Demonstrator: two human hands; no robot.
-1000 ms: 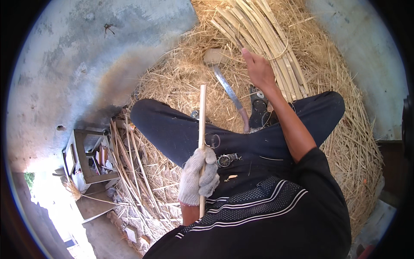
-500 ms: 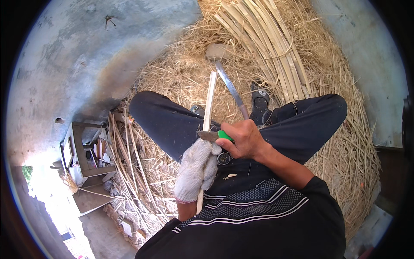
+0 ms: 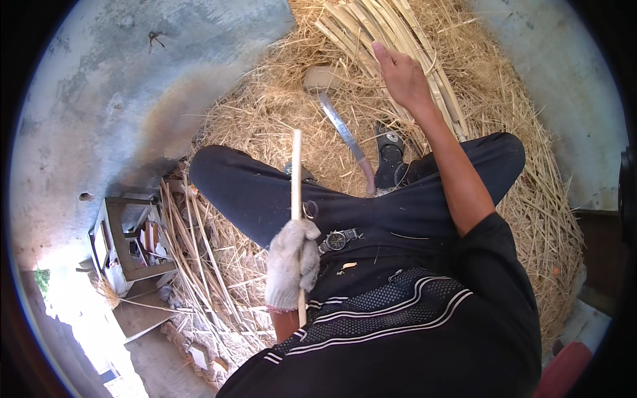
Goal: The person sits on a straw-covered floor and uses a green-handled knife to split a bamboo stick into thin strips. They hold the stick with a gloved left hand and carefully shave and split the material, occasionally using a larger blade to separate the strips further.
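Observation:
My left hand [image 3: 292,262], in an off-white knitted glove, is closed round a pale split wooden strip [image 3: 296,172] that looks like bamboo. The strip stands out beyond the fist, and its lower end shows below the glove. My bare right hand [image 3: 406,81] is stretched forward over the far bundle of strips [image 3: 418,40], its fingers curled. What those fingers hold, if anything, is hidden. Between my feet a long curved blade with a brown handle [image 3: 350,136] lies on the shavings. A wristwatch [image 3: 337,240] and a small wood chip [image 3: 348,265] rest on my lap.
Thin shavings [image 3: 245,113] cover the floor around my crossed legs. A flat stone [image 3: 323,77] sits beyond the blade. Long sticks [image 3: 199,239] lean at the left beside a wooden frame [image 3: 136,235] with clutter. Grey walls [image 3: 133,86] rise on both sides.
My right hand, which held a green-handled knife against the strip, has swung forward and right, away from it. The knife no longer shows. The gripped strip has shifted slightly left and stands straighter.

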